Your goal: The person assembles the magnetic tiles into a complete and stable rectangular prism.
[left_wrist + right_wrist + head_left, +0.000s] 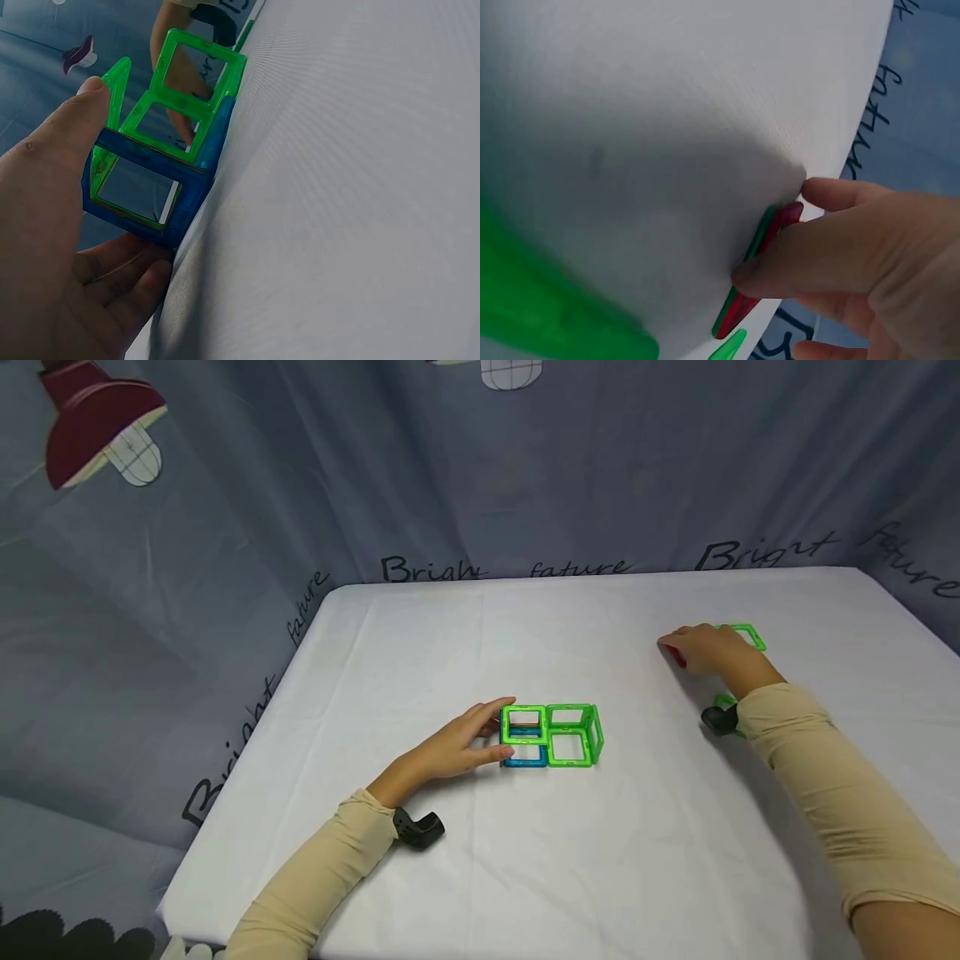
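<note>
My left hand [450, 750] holds the left end of a small structure of magnetic tiles, thumb on the near side and fingers on the far side. The structure joins green square frames [572, 763] with blue ones [527, 763]. In the left wrist view, a blue tile [154, 153] faces the palm, and the structure stands on the white cloth. Over at the right, my right hand [708, 650] pinches a red magnetic tile [677, 656] at the tabletop. The right wrist view shows a thin green edge [759, 238] lying along the red tile, with the thumb across both.
A green tile [760, 640] lies just beyond the right hand. Another green piece [725, 701] is partly hidden under the right wrist and its black camera [720, 720]. White cloth covers the table [465, 643]; a grey printed curtain [600, 468] hangs behind it.
</note>
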Available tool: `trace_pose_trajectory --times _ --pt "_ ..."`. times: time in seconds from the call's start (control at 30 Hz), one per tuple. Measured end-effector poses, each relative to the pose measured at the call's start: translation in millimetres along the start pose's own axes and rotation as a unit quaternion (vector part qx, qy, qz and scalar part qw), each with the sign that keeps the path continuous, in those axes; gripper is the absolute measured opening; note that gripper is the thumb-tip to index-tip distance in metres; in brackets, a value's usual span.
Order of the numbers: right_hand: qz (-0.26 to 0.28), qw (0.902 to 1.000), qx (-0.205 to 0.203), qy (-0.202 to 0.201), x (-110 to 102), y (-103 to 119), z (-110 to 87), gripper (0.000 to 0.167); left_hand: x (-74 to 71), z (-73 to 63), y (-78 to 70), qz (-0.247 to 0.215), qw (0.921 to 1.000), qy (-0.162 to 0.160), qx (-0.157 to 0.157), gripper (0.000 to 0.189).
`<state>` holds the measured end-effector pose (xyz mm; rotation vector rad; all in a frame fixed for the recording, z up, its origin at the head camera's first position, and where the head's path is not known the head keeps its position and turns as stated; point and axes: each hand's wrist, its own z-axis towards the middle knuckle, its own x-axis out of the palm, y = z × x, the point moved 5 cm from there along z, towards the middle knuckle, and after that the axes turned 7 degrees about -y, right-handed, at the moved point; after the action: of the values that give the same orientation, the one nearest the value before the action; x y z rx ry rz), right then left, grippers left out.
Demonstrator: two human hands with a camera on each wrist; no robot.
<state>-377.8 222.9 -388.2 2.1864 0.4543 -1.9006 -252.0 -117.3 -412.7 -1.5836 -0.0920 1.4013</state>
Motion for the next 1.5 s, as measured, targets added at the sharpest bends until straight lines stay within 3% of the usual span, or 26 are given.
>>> trace_pose_trajectory --times 0.33,0.57,0.8,1.13,1.27,1.5 --pt "-0.028 0.9995 -0.004 -0.014 -3.3 3.2 -2.3 0.045 -0.4 2.6 0.0 -0.002 1.0000 0.002 0.008 0.072" --pt "-0.031 0.9993 0.004 -0.022 -4.6 -2.3 -4.0 0.054 0.9 1.0 1.5 0.006 1.0000 -0.002 0.003 0.071" --pt "0.068 0.9967 0.032 -0.032 -12.0 0.4 -11.0 0.075 0.7 1.3 1.5 0.006 1.0000 -0.004 0.006 0.070" --pt "0.223 0.9709 0.026 -0.084 -9.8 5.8 -24.5 0.080 1.4 1.2 2.0 0.006 1.0000 -0.004 0.006 0.071" --pt "0.230 0.9701 0.017 -0.075 -8.0 1.1 -29.9 0.076 1.5 1.4 1.1 0.004 1.0000 -0.005 0.008 0.071" --pt "0.187 0.9804 0.003 -0.062 -11.6 -8.7 -38.0 0.071 0.9 1.7 -0.2 0.003 1.0000 -0.006 0.006 0.071"
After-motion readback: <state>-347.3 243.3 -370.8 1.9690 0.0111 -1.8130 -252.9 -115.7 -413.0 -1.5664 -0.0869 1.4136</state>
